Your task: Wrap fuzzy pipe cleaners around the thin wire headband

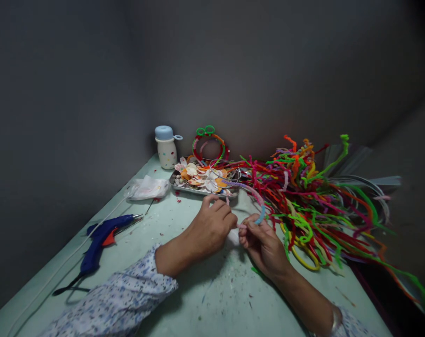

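Observation:
My left hand [210, 227] and my right hand [263, 243] meet over the pale green table [184, 290], both with fingers pinched together. Between them runs a thin curved band [256, 199] wrapped in pink and light blue fuzzy wire, arching up from my right fingers toward the metal tray [201, 189]. My right fingers pinch the blue end of the band; my left fingertips pinch a pink bit right beside them. What lies under the fingertips is hidden.
A big heap of bright pipe cleaners [311, 201] covers the table's right side. The tray holds shells and small decorations. Behind it stand a dotted white bottle with a blue cap [166, 147] and a wrapped hoop [208, 145]. A blue glue gun [102, 241] and a plastic bag [147, 188] lie left.

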Motion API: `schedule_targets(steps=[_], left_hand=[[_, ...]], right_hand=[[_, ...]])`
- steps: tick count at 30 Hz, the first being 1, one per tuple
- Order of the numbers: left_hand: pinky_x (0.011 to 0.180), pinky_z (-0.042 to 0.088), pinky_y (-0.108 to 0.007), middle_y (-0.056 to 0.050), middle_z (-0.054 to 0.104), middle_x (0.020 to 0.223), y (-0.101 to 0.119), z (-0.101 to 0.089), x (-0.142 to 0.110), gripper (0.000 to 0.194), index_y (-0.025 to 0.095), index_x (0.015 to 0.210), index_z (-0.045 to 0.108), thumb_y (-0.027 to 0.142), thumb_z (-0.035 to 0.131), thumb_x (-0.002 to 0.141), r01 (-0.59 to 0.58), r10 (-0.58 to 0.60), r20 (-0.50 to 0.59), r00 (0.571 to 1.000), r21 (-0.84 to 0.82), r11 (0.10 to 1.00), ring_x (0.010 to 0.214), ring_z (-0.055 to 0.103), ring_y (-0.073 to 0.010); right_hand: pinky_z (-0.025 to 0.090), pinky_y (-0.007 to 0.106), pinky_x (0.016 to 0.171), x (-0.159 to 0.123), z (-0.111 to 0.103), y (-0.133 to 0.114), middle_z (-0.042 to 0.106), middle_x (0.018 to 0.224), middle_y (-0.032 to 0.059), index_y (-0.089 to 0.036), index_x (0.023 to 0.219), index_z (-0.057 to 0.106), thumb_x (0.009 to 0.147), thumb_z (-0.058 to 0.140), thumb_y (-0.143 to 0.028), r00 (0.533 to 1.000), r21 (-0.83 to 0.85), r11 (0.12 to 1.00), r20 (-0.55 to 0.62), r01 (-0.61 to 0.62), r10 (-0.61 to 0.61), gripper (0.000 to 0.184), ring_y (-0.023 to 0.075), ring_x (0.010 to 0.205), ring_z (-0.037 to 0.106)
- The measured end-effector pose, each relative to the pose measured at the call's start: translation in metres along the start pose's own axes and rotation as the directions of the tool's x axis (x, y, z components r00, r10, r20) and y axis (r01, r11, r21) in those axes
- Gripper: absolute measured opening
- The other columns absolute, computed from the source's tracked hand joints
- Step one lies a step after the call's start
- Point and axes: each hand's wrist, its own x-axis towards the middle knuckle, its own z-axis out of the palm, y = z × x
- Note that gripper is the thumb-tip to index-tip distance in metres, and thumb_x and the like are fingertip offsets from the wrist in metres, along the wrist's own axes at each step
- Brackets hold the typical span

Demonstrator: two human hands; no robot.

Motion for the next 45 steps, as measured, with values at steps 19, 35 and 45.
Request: schedule_targets(steps=[19,35,45], left_hand=[[0.081,0.044,-0.031,-0.001,0.058,0.085,0.006,0.0,0.002,0.042,0.02,0.114,0.06,0.023,0.07,0.073,0.436,-0.629,0.11,0.77,-0.81,0.392,0.081,0.054,-0.0146],[0.071,0.044,-0.027,0.0,0.058,0.075,0.018,-0.002,0.003,0.012,0.018,0.079,0.071,0.029,0.067,0.079,0.433,-0.579,0.087,0.811,-0.755,0.493,0.078,0.055,-0.0146],[0.067,0.042,-0.026,0.0,0.058,0.071,0.019,-0.004,0.004,0.013,0.016,0.071,0.065,0.026,0.066,0.079,0.473,-0.594,0.06,0.802,-0.67,0.572,0.074,0.054,-0.0148]], right_hand=[[0.051,0.012,0.054,0.005,-0.002,-0.01,0.059,0.068,-0.0039,-0.019,0.075,0.06,0.066,0.078,-0.016,0.988,0.296,0.953,-0.117,-0.063,0.101,0.02,0.0065,0.062,0.058],[0.051,0.014,0.057,0.001,0.001,-0.007,0.06,0.071,-0.0019,-0.018,0.076,0.061,0.074,0.073,-0.017,0.997,0.222,0.972,-0.01,-0.071,0.075,0.012,0.0077,0.065,0.059],[0.049,0.018,0.059,0.0,0.002,-0.004,0.061,0.073,-0.0021,-0.021,0.079,0.06,0.076,0.071,-0.02,1.0,0.123,0.992,0.006,0.0,0.0,0.012,0.0087,0.065,0.058]])
